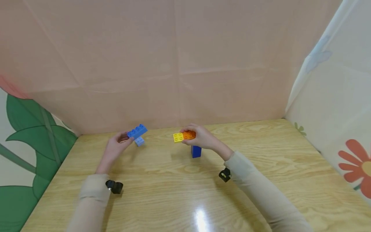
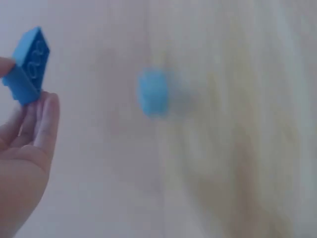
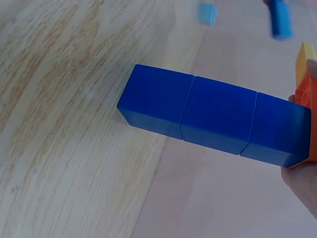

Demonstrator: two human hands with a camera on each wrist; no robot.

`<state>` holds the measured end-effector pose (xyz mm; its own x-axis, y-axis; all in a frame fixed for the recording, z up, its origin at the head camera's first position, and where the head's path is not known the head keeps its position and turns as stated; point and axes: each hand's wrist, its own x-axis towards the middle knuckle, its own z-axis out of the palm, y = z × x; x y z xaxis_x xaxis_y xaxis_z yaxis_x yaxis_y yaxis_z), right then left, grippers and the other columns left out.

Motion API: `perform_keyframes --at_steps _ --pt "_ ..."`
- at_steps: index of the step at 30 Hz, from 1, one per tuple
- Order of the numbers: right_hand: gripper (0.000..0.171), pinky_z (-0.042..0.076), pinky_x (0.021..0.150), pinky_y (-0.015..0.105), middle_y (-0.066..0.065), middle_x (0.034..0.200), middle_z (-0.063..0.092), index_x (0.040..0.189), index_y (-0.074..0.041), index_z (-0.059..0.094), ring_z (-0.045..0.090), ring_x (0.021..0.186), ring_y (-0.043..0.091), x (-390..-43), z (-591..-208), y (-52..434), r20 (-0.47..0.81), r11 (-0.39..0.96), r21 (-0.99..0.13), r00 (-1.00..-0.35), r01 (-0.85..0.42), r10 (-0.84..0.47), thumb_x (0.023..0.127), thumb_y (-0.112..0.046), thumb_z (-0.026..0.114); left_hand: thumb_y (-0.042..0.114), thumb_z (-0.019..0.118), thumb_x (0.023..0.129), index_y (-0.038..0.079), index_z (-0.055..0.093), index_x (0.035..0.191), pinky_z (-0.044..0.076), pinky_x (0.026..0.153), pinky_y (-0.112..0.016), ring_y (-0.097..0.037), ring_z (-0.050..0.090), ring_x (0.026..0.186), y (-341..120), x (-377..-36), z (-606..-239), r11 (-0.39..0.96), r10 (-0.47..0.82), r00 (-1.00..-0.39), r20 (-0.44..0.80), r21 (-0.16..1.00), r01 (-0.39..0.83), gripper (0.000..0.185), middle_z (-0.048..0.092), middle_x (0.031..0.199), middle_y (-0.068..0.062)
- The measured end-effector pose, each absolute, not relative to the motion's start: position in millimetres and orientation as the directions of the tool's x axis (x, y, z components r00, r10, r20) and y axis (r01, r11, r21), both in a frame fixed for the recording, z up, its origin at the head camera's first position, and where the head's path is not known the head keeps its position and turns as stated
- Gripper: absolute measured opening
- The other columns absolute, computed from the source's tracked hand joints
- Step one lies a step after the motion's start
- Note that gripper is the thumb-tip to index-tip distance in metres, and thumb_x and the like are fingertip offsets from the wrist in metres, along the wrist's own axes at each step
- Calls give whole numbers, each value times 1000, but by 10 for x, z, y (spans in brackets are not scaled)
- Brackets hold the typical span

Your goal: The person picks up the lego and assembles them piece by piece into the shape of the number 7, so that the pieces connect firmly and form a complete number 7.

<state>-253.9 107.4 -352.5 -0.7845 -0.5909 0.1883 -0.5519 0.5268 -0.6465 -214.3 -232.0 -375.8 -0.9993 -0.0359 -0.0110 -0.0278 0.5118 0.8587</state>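
In the head view my left hand [image 1: 113, 149] pinches a blue studded toy brick [image 1: 137, 131], held up off the table. The left wrist view shows that blue brick [image 2: 29, 67] between thumb and fingertips. A smaller light blue brick [image 1: 139, 141] lies on the table just past it. My right hand [image 1: 200, 137] grips an orange brick [image 1: 189, 135] at the top end of a column of three dark blue bricks [image 3: 218, 114]. At the orange brick's left side is a yellow brick [image 1: 178, 137] with studs facing up.
The wood-grain table [image 1: 162, 187] ends at a plain pinkish backdrop [image 1: 179, 64]. On the right a sheet [image 1: 333, 112] carries a red flower print, and green leaf prints [image 1: 32, 138] stand at the left. Each wrist bears a small black camera [image 1: 114, 187].
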Motion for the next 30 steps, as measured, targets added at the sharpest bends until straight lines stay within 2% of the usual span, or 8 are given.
perform_keyframes --at_steps 6,11,16,23,30 --pt "36 51 78 28 14 118 62 119 -5 63 57 94 21 -2537 -3518 1073 174 540 -646 -792 -540 -585 85 -15 72 24 60 94 6 47 138 52 90 -21 -31 55 121 -1823 -2121 -3600 416 100 -993 57 905 93 49 54 131 -19" --pt "38 52 78 28 15 120 61 120 -4 63 57 94 21 -2545 -3519 1067 167 542 -648 -794 -535 -585 86 -17 71 14 62 93 5 48 137 54 92 -27 -33 54 122 -1516 -2105 -3575 320 207 -976 72 937 137 47 53 132 -20" --pt "43 50 74 25 16 120 61 124 -1 60 57 90 19 -2556 -3524 1064 156 542 -652 -793 -530 -589 86 -19 70 12 61 93 5 48 137 53 95 -32 -32 53 123 -1350 -2129 -3590 258 249 -966 72 956 138 47 52 133 -19" --pt "37 45 67 21 12 107 61 118 -1 62 52 83 15 -2553 -3565 1068 177 505 -674 -781 -539 -599 85 -17 71 14 61 93 7 49 136 53 96 -35 -33 54 122 -1214 -2158 -3660 240 294 -954 62 961 137 45 52 134 -18" --pt "34 43 66 22 10 100 61 113 -1 62 51 79 14 -2555 -3570 1066 180 513 -666 -784 -542 -595 84 -17 72 7 60 93 4 49 135 48 102 -43 -39 45 132 -1167 -2159 -3689 168 309 -948 73 977 131 44 41 146 -17"
